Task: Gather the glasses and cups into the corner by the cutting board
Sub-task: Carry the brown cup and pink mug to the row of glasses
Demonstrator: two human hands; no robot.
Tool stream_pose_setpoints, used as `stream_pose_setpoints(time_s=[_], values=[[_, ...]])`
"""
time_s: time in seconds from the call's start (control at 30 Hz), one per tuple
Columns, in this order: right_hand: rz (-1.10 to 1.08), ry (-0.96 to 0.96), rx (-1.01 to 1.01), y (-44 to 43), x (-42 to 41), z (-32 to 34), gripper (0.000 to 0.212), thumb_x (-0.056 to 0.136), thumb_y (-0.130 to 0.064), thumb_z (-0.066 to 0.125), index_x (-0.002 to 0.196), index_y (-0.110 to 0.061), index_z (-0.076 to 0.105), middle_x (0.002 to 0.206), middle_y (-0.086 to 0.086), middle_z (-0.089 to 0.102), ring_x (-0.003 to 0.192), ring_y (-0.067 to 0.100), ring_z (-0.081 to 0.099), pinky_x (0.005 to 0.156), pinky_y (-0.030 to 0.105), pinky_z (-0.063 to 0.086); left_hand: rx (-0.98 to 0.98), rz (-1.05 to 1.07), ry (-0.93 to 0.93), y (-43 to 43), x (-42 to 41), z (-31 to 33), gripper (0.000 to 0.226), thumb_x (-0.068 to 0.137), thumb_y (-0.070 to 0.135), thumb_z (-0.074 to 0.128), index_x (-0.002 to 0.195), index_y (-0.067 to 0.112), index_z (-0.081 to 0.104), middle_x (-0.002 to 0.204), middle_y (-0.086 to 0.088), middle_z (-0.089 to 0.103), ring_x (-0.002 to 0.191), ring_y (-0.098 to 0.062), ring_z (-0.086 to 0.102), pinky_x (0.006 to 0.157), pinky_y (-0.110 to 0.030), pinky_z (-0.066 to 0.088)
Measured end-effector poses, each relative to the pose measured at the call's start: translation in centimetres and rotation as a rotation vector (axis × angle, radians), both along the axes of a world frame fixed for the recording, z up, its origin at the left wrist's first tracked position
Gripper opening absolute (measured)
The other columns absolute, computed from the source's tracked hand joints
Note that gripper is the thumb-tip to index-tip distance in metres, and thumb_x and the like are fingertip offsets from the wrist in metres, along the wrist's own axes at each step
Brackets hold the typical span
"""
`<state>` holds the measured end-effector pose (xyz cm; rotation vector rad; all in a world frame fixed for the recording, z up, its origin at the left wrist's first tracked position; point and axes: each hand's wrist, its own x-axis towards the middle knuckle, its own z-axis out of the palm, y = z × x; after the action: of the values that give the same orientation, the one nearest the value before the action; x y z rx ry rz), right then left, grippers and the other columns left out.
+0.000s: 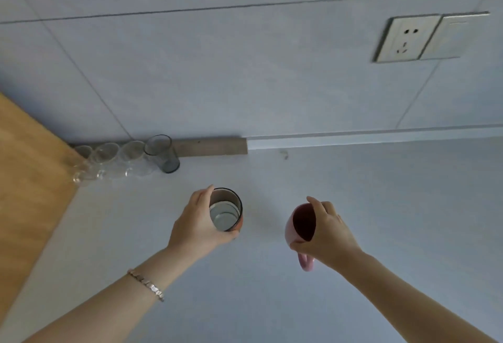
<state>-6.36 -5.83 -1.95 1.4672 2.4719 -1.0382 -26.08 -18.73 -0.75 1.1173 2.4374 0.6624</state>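
Both hands are loaded. The left hand (197, 222), at centre frame, is wrapped around a dark-rimmed cup (226, 210) with a pale, shiny interior and an orange-red outer wall showing at its lower right edge. The right hand (325, 231), to its right, is closed over the rim and side of a pink mug (300, 222), whose handle points down toward the bottom of the frame, unused. Whether either vessel rests on the pale tabletop (381, 206) or is lifted just off it cannot be told.

The goal corner is in the middle left of the frame, where the wooden cutting board (30, 168) meets the wall. Three or four clear glasses (106, 157) already stand there in a row, with a smoky grey tumbler (163, 153) at the row's right end, just beside them.

The main risk probably lies with the pink mug: it is held by its wall and rim rather than its handle, and it looks tilted, so it could slip or rotate in the fingers during the carry. The second risk is at the landing. The clear glasses are packed closely and are hard to see against the pale surface, so a cup brought in too fast or too far left could knock the grey tumbler into its neighbours and topple the row. Moving two vessels at once also splits attention between two set-downs.

No brand, label or writing is readable on either cup, the glasses, the wall socket (408, 38) at upper right, or the bracelet (147, 285) on the left wrist.
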Motion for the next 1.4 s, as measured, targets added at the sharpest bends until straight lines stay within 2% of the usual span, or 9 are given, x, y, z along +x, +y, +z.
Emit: stream_pose_setpoints(time_s=[0.27,0.43,0.6,0.77,0.93,1.0,1.07,1.2,1.4], values=[[0.126,-0.003,0.011,-3.2,-20.0,-1.1,0.097,0.065,-0.033,0.081,0.144,-0.019,0.025,0.139,0.003,0.037,0.123,0.025,0.046,0.102,0.038,0.045,0.024,0.146,-0.025,-7.7,-14.4,-0.5,0.097,0.064,0.039,0.081,0.142,0.021,0.027,0.143,0.006,0.036,0.130,-0.015,0.042,0.099,-0.031,0.041],[0.021,0.037,0.058,-0.8,-29.6,-2.1,0.087,0.068,-0.026,0.080,0.139,-0.017,0.032,0.134,0.014,0.032,0.118,0.036,0.049,0.101,0.043,0.046,0.071,0.248,-0.061,-10.7,-18.9,-1.9,0.094,0.060,0.041,0.082,0.139,0.022,0.033,0.137,0.008,0.040,0.126,-0.012,0.046,0.094,-0.028,0.045],[-0.013,-0.058,0.127,1.2,-34.9,-2.9,0.078,0.067,-0.029,0.079,0.132,-0.013,0.037,0.123,0.016,0.037,0.111,0.039,0.051,0.088,0.043,0.050,0.066,0.312,-0.108,-12.3,-21.2,-3.3,0.096,0.060,0.042,0.082,0.139,0.025,0.031,0.139,0.012,0.038,0.126,-0.009,0.045,0.093,-0.024,0.043],[0.012,-0.072,0.175,1.2,-36.6,-4.0,0.086,0.069,-0.031,0.077,0.138,-0.014,0.029,0.126,0.016,0.038,0.115,0.039,0.051,0.089,0.043,0.049,0.058,0.336,-0.124,-12.7,-22.3,-3.9,0.095,0.060,0.039,0.083,0.139,0.026,0.031,0.139,0.012,0.038,0.128,-0.009,0.044,0.094,-0.024,0.041],[-0.019,0.105,0.049,1.3,-35.2,-4.1,0.104,0.071,-0.033,0.078,0.146,-0.004,0.012,0.143,0.017,0.035,0.133,0.034,0.038,0.104,0.044,0.039,0.036,0.348,-0.134,-12.9,-22.4,-3.8,0.096,0.060,0.039,0.082,0.140,0.022,0.030,0.141,0.008,0.037,0.129,-0.012,0.044,0.100,-0.031,0.044],[-0.041,0.113,0.016,0.9,-33.8,-4.0,0.095,0.072,-0.038,0.077,0.139,0.000,0.023,0.136,0.018,0.044,0.124,0.033,0.046,0.095,0.041,0.043,0.013,0.377,-0.174,-13.4,-22.5,-3.6,0.097,0.059,0.041,0.081,0.140,0.022,0.031,0.139,0.009,0.037,0.127,-0.012,0.044,0.100,-0.032,0.045],[0.031,-0.017,0.028,0.2,-32.0,-3.7,0.080,0.078,-0.038,0.072,0.135,0.002,0.031,0.128,0.019,0.052,0.111,0.032,0.053,0.084,0.037,0.044,-0.016,0.379,-0.181,-14.0,-23.3,-3.4,0.091,0.055,0.049,0.077,0.133,0.024,0.039,0.132,0.008,0.044,0.120,-0.013,0.049,0.097,-0.033,0.049],[0.270,-0.241,0.064,-1.9,-28.7,-3.5,0.054,0.089,-0.030,0.060,0.135,-0.008,0.044,0.136,0.011,0.053,0.125,0.024,0.049,0.103,0.032,0.039,-0.086,0.419,-0.078,-15.2,-26.4,-3.3,0.075,0.049,0.053,0.069,0.114,0.021,0.050,0.116,-0.002,0.055,0.109,-0.023,0.055,0.092,-0.038,0.052],[0.368,-0.234,-0.019,-5.4,-26.0,-3.1,0.034,0.090,-0.030,0.055,0.122,-0.018,0.057,0.120,0.002,0.062,0.111,0.017,0.058,0.096,0.026,0.044,-0.197,0.436,0.027,-15.4,-30.8,-1.1,0.084,0.065,0.026,0.078,0.132,0.001,0.033,0.134,-0.016,0.032,0.124,-0.032,0.041,0.101,-0.034,0.040]])
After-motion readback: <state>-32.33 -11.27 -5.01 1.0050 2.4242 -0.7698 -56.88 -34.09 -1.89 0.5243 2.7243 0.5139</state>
